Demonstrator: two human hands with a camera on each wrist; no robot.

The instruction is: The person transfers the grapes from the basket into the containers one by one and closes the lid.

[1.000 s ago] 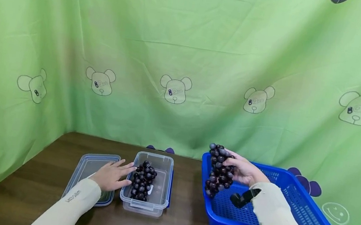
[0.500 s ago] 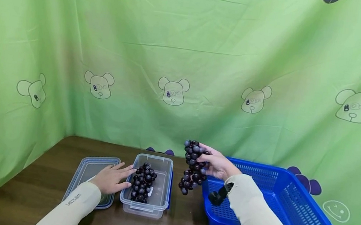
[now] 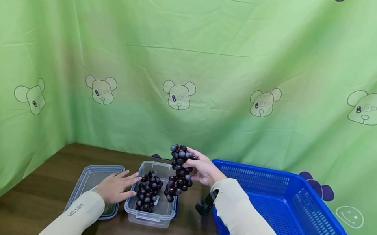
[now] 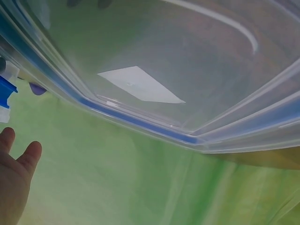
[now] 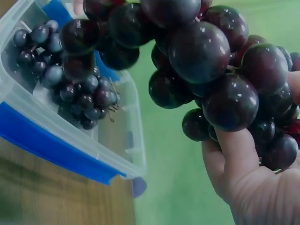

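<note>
Two grape bunches: the lower bunch (image 3: pixel 148 195) lay inside the tub (image 3: pixel 149 220), toward its left wall; the upper bunch (image 3: pixel 179 168) hung, long axis near upright, by the tub's right rim, clamped from its right side by the right hand (image 3: pixel 204 170). Left hand (image 3: pixel 116 187), fingers spread, gripped nothing at the tub's left rim.

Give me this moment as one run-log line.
right grip: holds grape bunch near clear tub; left grip: fingers at tub's left rim; tub: second bunch inside; lid: off, left of tub; blue basket: right of tub
</note>
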